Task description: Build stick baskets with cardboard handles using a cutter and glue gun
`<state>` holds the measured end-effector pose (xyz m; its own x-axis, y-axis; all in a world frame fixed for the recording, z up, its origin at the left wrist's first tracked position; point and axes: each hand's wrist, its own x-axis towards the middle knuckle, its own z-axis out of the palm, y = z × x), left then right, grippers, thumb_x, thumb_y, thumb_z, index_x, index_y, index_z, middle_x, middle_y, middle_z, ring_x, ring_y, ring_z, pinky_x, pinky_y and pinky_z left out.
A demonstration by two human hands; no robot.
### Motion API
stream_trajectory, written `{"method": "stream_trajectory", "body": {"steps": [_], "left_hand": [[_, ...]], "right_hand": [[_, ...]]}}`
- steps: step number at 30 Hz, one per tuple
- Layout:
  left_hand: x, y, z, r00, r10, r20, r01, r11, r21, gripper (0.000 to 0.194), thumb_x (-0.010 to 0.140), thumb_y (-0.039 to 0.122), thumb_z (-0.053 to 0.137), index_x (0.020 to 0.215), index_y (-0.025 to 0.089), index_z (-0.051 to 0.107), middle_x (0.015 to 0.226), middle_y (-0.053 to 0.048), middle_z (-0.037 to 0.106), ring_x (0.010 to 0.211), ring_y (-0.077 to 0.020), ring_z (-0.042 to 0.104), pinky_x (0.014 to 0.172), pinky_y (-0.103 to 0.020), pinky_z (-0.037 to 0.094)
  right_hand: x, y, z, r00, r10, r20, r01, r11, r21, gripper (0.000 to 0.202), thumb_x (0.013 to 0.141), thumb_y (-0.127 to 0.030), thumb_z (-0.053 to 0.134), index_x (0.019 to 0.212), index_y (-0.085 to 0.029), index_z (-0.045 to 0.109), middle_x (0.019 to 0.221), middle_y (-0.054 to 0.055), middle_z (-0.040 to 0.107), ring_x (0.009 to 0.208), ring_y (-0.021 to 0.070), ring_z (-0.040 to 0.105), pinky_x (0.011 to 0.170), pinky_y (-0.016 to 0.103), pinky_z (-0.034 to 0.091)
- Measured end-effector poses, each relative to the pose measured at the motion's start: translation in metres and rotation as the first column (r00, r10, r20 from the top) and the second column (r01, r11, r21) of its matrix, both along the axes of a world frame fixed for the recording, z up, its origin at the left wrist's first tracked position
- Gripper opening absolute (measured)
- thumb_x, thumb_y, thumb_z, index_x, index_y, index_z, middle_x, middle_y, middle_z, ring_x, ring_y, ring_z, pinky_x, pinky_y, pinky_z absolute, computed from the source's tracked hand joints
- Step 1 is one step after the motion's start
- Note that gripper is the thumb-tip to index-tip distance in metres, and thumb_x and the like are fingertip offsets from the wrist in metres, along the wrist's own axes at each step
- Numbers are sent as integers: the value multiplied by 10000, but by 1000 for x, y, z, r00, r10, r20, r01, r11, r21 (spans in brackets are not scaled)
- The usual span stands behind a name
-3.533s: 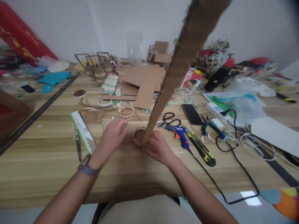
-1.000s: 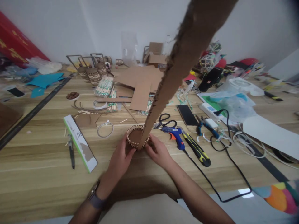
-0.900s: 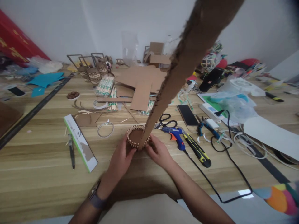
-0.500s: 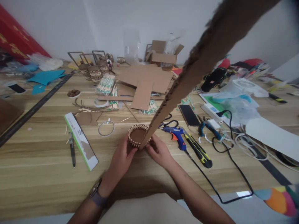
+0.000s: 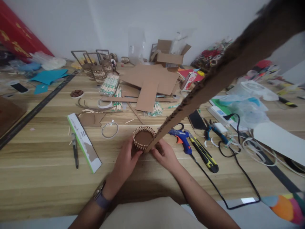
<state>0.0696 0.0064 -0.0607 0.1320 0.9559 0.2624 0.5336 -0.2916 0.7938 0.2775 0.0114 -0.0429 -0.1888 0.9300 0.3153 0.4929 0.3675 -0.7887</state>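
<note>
A small round basket (image 5: 143, 137), made of wooden sticks around a brown cardboard base, sits on the wooden table (image 5: 47, 178). My left hand (image 5: 125, 161) grips its near left side. My right hand (image 5: 164, 154) holds the lower end of a long brown cardboard strip (image 5: 214, 82) against the basket's right side. The strip rises steeply toward the upper right and close past the camera.
A blue glue gun (image 5: 181, 137) with a black cord, scissors, a yellow-black utility knife (image 5: 204, 155) and a phone (image 5: 197, 119) lie right of my hands. A green-white box (image 5: 84, 142), a pen (image 5: 75, 151) and a wire ring (image 5: 110, 129) lie left. Cardboard sheets (image 5: 150, 82) and finished baskets (image 5: 98, 71) lie farther back.
My left hand came from the table's left to grip the basket. The cardboard strip's upper end has swung to the right and now leans lower. The basket sits slightly farther right.
</note>
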Motion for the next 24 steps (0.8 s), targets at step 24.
{"method": "stream_trajectory", "body": {"steps": [24], "left_hand": [[3,-2,2,997,31,-67,-29,999,34,615,884,281,667,1454,211,448,1398,-143,637,1296,-304,609,1057,-479,515]], "right_hand": [[6,1,8,1000,12,-5,-12,1000,4,467,837,-224,625,1303,-224,613,1226,112,722,1110,288,689,953,433,564]]}}
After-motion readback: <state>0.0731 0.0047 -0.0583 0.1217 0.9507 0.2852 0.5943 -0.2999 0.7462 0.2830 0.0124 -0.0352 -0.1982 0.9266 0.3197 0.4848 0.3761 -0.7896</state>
